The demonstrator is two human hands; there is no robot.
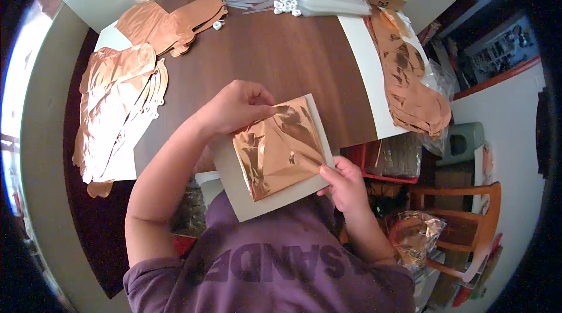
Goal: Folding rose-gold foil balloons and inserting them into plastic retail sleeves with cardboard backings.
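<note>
Copper foil (pixel 287 155) in both hands (pixel 237 105) (pixel 346 184), dark lettering (pixel 269 261) across purple shirt (pixel 263 294)

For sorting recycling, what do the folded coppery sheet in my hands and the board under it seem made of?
The folded coppery sheet looks like thin foil or metallised film: glossy, with mirror-like highlights and creases. The board is probably cardboard: grey, matte, flat.

Mirror-glossy, crinkled metallic-looking foil (pixel 287 155), smooth matt card (pixel 239 196), low-sheen wood-grained table (pixel 269 50), matt soft cloth shirt (pixel 263 295), shiny clear plastic bags (pixel 331 6), smooth plastic-looking rings (pixel 285 4), glossy wrinkled foil sheets (pixel 114 90), varnished-looking wooden chair (pixel 492 219).
</note>
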